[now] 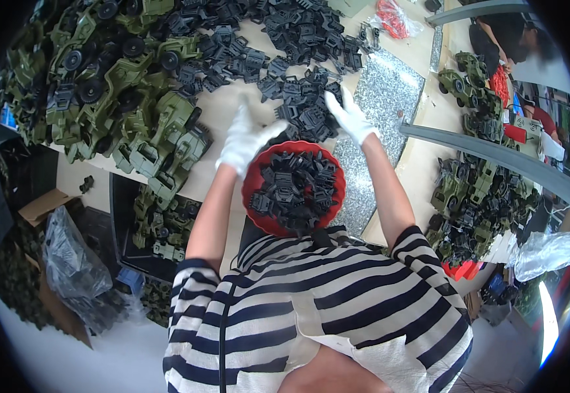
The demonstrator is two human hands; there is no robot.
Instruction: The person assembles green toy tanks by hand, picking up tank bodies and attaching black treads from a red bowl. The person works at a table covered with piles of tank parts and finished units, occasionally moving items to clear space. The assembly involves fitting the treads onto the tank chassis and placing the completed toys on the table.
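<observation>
A red scalloped bowl (248, 201) full of dark plastic parts (296, 183) stands at the table's near edge, against my body. My left hand (244, 140), in a white glove, is just beyond the bowl's left rim. Its fingers stretch forward and its thumb points right, toward the loose parts. My right hand (351, 118), also gloved in white, has its fingers apart at the right side of a heap of dark plastic parts (306, 108). The heap lies on the table between my hands, just beyond the bowl. I see nothing held in either hand.
Green toy vehicles (124, 98) are piled high at the left. More dark parts (298, 33) spread over the far table. A grey speckled strip (389, 85) runs along the right, beside a metal rail (488, 152). Beyond it are more toy vehicles (458, 190) and another person (501, 39).
</observation>
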